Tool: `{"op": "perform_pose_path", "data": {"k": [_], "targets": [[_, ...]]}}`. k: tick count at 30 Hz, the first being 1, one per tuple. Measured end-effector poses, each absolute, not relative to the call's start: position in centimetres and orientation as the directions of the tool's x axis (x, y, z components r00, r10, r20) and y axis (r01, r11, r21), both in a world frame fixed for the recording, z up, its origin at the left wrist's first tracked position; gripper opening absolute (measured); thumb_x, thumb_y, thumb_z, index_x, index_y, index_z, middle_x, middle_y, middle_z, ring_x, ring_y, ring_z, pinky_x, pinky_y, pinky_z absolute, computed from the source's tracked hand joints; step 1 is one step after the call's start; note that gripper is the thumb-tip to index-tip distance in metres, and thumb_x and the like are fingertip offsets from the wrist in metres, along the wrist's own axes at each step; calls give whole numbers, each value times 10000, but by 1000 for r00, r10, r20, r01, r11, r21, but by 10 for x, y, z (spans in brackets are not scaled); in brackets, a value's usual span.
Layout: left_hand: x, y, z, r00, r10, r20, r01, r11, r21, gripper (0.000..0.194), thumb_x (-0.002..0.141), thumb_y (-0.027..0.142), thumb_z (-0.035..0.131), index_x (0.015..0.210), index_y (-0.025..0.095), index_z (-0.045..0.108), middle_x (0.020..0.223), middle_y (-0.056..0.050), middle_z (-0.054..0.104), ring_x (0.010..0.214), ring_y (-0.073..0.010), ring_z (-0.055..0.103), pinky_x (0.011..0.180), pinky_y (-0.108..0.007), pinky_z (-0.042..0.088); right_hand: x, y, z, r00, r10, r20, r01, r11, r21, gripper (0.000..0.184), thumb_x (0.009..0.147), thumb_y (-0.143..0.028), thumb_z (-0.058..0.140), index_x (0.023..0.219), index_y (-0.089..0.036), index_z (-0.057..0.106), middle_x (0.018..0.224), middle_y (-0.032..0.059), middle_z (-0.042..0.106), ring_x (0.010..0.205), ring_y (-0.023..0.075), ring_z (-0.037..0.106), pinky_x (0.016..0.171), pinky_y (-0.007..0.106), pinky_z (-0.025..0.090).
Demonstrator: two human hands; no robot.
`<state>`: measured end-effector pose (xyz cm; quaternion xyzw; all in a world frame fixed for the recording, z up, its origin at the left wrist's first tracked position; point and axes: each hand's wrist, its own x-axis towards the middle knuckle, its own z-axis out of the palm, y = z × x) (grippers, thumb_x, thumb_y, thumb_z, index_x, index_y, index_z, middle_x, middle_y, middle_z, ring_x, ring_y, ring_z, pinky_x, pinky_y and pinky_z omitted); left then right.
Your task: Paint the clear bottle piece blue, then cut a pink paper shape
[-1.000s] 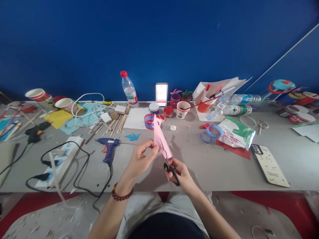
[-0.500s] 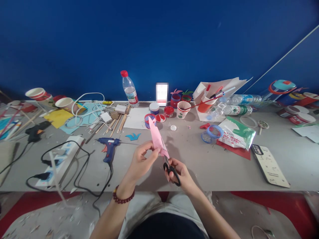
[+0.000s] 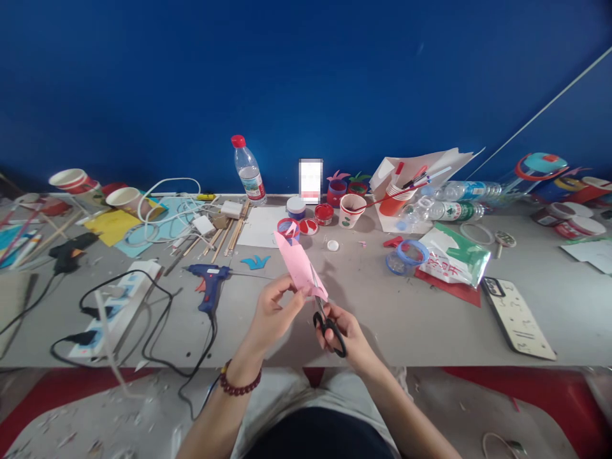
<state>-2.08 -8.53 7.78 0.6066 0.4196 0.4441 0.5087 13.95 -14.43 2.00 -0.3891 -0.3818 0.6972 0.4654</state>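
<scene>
A piece of pink paper [image 3: 295, 262] is pinched at its lower edge between the thumb and fingers of my left hand [image 3: 275, 309]. My right hand [image 3: 345, 328] grips black-handled scissors [image 3: 329, 328], fingers in the loops. The blades lie along the paper's right side, partly hidden by it. Both hands are above the front of the table. Just beyond the paper stands a blue-rimmed tub [image 3: 285, 225], partly covered by the paper's tip. A small blue paper crown-like cutout [image 3: 255, 262] lies to the left of the paper.
At left are a blue glue gun [image 3: 210, 280], a white power strip [image 3: 117, 312] and trailing cables. Toward the back stand a water bottle [image 3: 248, 172], a red paint jar [image 3: 324, 214] and a paper cup [image 3: 352, 211]. A phone [image 3: 519, 319] and a green-white packet [image 3: 452, 258] lie at right.
The pink paper has turned, its far tip swinging left, and shows more of its face. My left hand has shifted slightly right; my right hand stays nearly in place with the scissors.
</scene>
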Motion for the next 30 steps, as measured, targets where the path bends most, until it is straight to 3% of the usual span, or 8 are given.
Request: {"op": "perform_pose_path", "data": {"k": [19, 24, 30], "targets": [[-18, -86, 69, 246, 969, -1, 44, -10, 999, 201, 804, 360, 736, 854, 166, 729, 903, -79, 761, 892, -222, 694, 827, -333, 562, 140, -145, 20, -278, 947, -160, -340, -253, -906, 625, 659, -740, 756, 832, -196, 502, 602, -56, 530, 485, 54, 352, 491, 220, 272], [-20, -79, 70, 177, 984, 35, 6, -37, 999, 295, 828, 471, 693, 800, 177, 712, 824, -72, 750, 824, -215, 691, 809, -350, 575, 139, -144, 24, -282, 943, -179, -329, -270, -905, 655, 628, -777, 745, 819, -204, 491, 579, -66, 516, 469, 54, 322, 480, 224, 258], [-18, -85, 70, 138, 989, -54, 22, 51, 998, 297, 782, 443, 728, 920, 180, 749, 963, -101, 775, 953, -256, 719, 880, -386, 585, 138, -145, 24, -259, 950, -175, -337, -259, -905, 659, 627, -784, 740, 821, -207, 488, 584, -62, 516, 469, 55, 331, 476, 225, 254]]}}
